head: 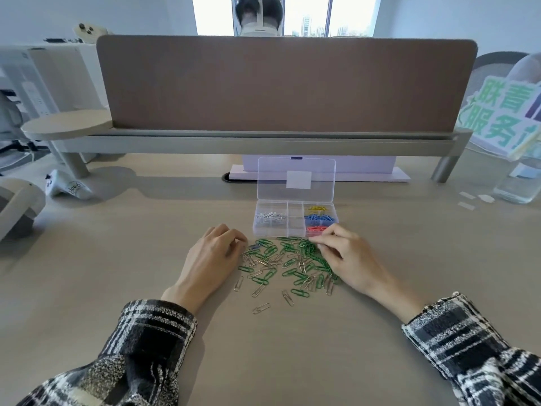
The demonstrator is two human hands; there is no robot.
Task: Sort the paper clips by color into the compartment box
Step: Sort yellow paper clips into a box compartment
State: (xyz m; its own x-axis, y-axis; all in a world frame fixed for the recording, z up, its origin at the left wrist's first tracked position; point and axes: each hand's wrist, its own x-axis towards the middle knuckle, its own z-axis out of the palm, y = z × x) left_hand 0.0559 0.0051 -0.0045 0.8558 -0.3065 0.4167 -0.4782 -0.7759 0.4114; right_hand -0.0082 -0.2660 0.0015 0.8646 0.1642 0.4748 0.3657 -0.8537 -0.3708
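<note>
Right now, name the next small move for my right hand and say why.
Probably pinch one green clip from the pile with the right hand and drop it into a middle compartment of the box, which looks empty. Green clips have no compartment yet; silver, yellow, blue and red ones do.

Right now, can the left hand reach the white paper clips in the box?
Probably yes. The lid stands open, the white paper clips lie in the left compartment of the box, and only bare table separates them from the left hand.
</note>
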